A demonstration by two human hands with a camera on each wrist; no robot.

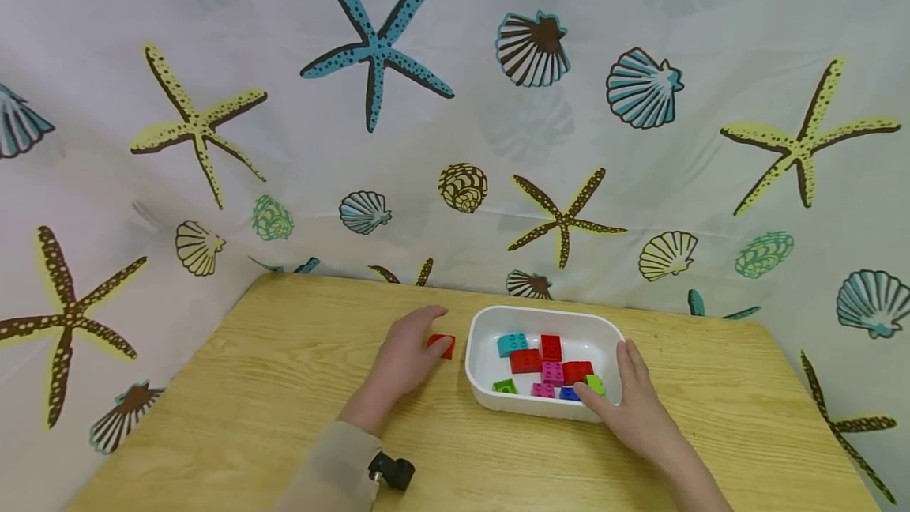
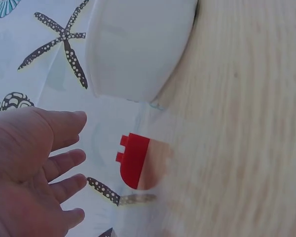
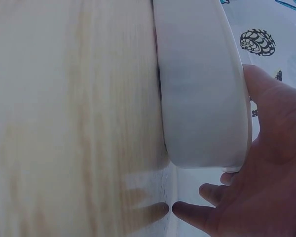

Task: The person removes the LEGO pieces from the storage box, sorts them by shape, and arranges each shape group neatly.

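A red toy building brick with a rounded side [image 2: 134,161] stands on the table beside the white tray. My left hand [image 1: 407,354] is right next to it; in the left wrist view the fingers are extended and a gap separates them from the brick. At the right end of the white tray [image 1: 490,401] is my right hand [image 1: 640,409]. Its thumb reaches over the rim, while the loosely spread fingers [image 3: 195,217] lie along the outside of the end wall. Inside the tray are several bricks, among them a teal brick [image 1: 512,344], a magenta brick [image 1: 552,373] and a blue brick [image 1: 569,393].
The light wooden table [image 1: 249,401] ends at the back against a white curtain [image 1: 441,125] printed with starfish and shells, which also runs along both sides. A small black device [image 1: 392,471] sits at the left sleeve's cuff.
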